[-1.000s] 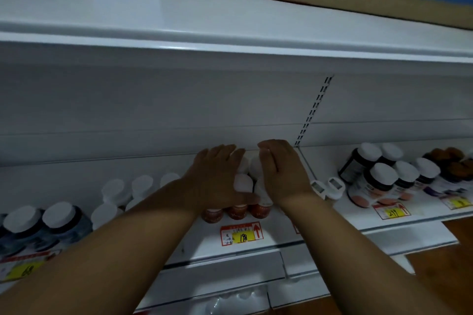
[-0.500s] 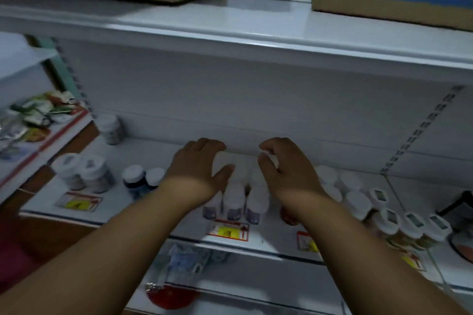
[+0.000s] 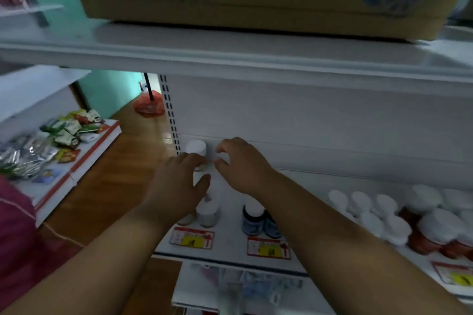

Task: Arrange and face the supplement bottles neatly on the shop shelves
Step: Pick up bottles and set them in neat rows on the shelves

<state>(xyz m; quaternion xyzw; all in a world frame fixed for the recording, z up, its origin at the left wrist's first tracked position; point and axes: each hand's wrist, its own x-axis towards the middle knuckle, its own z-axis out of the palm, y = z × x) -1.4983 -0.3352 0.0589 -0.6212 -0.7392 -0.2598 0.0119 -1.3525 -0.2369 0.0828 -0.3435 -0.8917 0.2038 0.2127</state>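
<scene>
Both hands are way back at the shelf's (image 3: 230, 250) far left, apart: left hand (image 3: 176, 186) touches the white-capped bottle (image 3: 195, 148), right hand (image 3: 240, 166) loosely curled beside it, holding nothing.

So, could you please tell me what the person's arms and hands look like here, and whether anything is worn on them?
Both forearms are bare right to the bottom of the frame: no sleeves show. The left hand and right hand wear no gloves, and I can see no rings, watch or bracelet. The picture is dim and soft, so fine details like nails cannot be made out.
</scene>
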